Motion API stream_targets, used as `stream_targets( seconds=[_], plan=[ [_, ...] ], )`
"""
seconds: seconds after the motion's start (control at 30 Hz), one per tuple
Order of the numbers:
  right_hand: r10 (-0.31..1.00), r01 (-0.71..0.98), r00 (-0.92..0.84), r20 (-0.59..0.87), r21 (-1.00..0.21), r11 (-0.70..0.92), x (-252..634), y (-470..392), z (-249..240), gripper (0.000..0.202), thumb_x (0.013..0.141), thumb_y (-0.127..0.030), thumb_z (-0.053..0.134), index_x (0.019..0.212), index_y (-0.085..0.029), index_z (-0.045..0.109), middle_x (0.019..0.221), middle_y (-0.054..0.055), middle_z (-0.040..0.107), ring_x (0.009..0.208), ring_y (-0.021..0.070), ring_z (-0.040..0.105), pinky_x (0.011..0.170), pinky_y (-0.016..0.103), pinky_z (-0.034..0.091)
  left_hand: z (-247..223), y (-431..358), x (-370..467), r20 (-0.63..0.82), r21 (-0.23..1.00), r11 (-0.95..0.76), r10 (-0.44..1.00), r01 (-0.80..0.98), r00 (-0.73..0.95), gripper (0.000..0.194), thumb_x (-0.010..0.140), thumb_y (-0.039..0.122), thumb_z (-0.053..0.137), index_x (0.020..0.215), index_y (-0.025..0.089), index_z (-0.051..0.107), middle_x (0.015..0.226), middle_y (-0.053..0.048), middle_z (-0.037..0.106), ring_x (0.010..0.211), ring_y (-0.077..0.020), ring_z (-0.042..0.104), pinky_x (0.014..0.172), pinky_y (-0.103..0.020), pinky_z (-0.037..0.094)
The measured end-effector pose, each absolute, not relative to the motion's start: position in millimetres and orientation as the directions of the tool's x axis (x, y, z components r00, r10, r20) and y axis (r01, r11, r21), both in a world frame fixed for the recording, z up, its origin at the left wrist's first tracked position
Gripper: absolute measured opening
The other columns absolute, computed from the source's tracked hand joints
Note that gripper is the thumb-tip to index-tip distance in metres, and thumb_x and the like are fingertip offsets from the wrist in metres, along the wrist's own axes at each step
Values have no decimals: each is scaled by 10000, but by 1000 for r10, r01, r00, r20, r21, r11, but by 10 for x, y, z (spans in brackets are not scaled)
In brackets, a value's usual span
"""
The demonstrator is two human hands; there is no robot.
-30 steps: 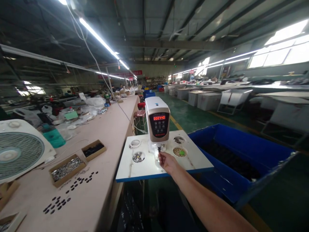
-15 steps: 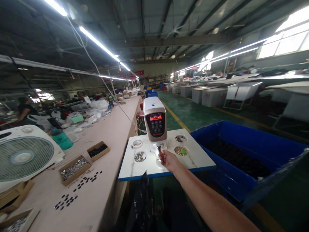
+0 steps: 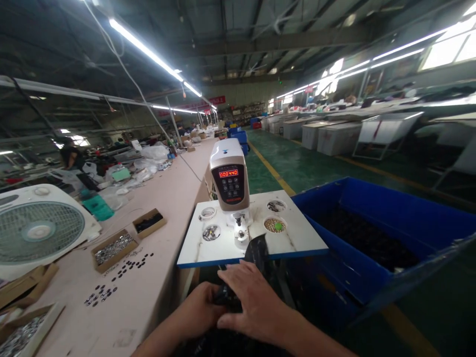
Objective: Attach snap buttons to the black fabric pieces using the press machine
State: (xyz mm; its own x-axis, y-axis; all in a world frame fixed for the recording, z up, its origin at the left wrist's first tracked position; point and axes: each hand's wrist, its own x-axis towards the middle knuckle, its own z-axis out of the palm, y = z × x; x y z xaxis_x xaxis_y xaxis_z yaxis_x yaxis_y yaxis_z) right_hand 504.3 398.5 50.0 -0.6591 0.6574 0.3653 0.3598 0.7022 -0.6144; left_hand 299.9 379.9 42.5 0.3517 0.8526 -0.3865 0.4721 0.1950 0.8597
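My left hand (image 3: 201, 308) is closed on a piece of black fabric (image 3: 257, 250), low in front of the machine table. Just to its right, my right hand (image 3: 256, 300) lies over the fabric with fingers stretched out and thumb apart. One corner of the fabric sticks up at the front edge of the white tabletop (image 3: 297, 233). Beyond my hands stands a white snap-fastening machine (image 3: 228, 173) with a lit red display; no hand is at its press head (image 3: 241, 230). Round wells beside it hold gold fastener parts (image 3: 273, 225) and silver pieces (image 3: 211, 233).
A long pink workbench (image 3: 148, 267) runs along the left, with a box fan (image 3: 40, 228), cardboard boxes of metal parts (image 3: 115, 248) and loose dark discs (image 3: 100, 295). On the right stands a big blue bin (image 3: 349, 290) with dark cloth inside.
My right hand has left the press head and come back down to the fabric. My left hand has come into view, gripping the fabric. The view has shifted slightly.
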Motion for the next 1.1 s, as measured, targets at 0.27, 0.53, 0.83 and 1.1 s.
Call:
stream_targets(
  seconds=[0.27,0.53,0.83,1.1],
  plan=[
    [812,400,-583,-23,-878,262,5327,4549,210,92,803,-261,720,777,-173,708,724,-21,668,701,152,589,623,241,352,496,4341,3159,-292,875,61,858,481,423,126,758,275,605,725,159,567,669,42,449,649,-113,361,591,-244,280],
    [775,215,-598,-204,-972,-90,5418,4960,15,290,760,-420,744,811,-140,691,668,-23,598,646,138,509,596,238,351,321,4751,3236,-392,904,250,809,348,438,226,723,365,680,765,150,625,636,46,500,601,-107,394,582,-242,300],
    [847,247,-465,-259,-956,-157,5323,5420,-75,498,829,-618,641,898,-133,731,745,20,676,672,166,557,606,255,383,170,5305,3275,-462,885,389,808,258,367,224,672,330,682,790,139,692,672,-1,669,571,-133,543,578,-246,392],
    [912,496,-368,-180,-868,29,5188,5831,-72,407,887,-504,547,742,-146,678,660,0,617,645,161,543,560,243,326,79,5701,3243,-471,875,394,827,281,307,224,649,309,678,797,141,692,639,-6,661,571,-159,560,575,-265,403]
  ],
)
